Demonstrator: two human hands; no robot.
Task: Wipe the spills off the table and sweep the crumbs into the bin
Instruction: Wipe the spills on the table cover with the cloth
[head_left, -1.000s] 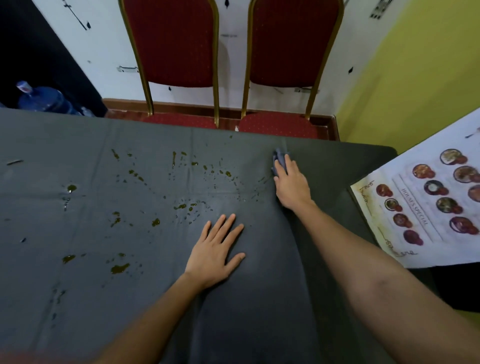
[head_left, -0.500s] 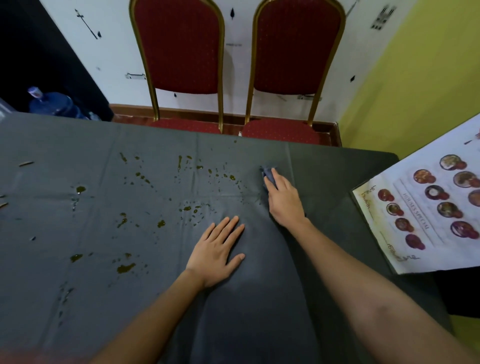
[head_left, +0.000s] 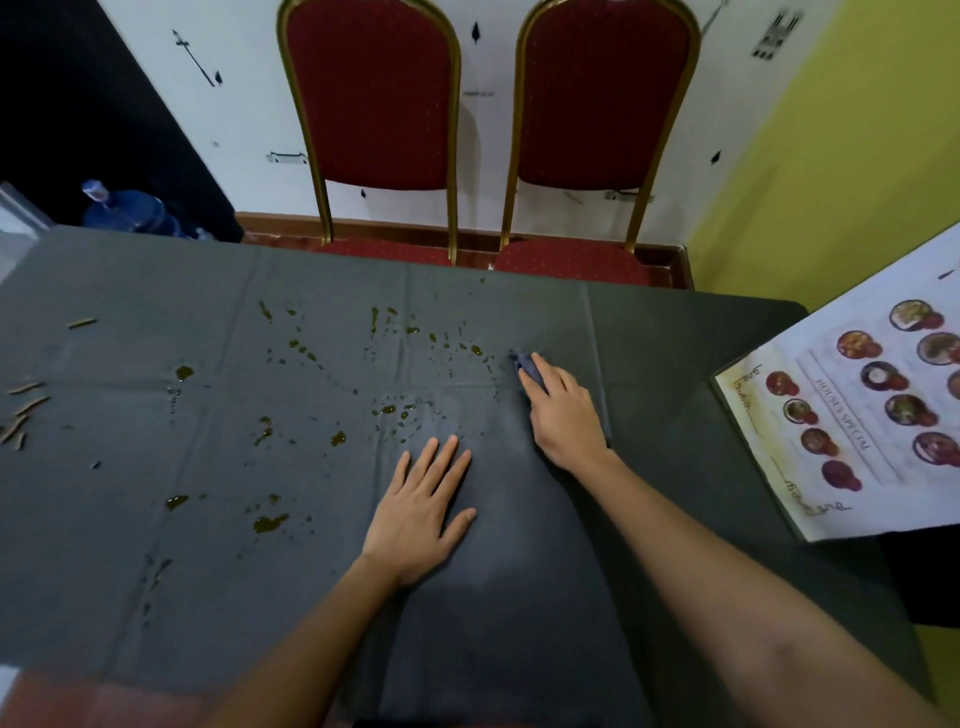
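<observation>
A dark grey cloth covers the table (head_left: 156, 597). Brownish-green spills (head_left: 337, 438) are spattered across its middle and left. Brown crumbs (head_left: 23, 410) lie at the far left edge. My right hand (head_left: 563, 415) presses a small blue-grey wiping cloth (head_left: 525, 364) flat on the table, just right of the spatter; only the cloth's tip shows past my fingers. My left hand (head_left: 423, 512) lies flat and spread on the tablecloth, nearer to me, holding nothing. No bin is in view.
Two red chairs with gold frames (head_left: 374, 104) (head_left: 605, 104) stand behind the far table edge. A printed menu (head_left: 852, 415) lies at the right edge. A blue water bottle (head_left: 130, 210) sits on the floor at the far left.
My right hand has slid the wiping cloth toward me and slightly left over the right-hand spatter. My left hand has stayed put. The view has shifted, and the crumbs at the left now show.
</observation>
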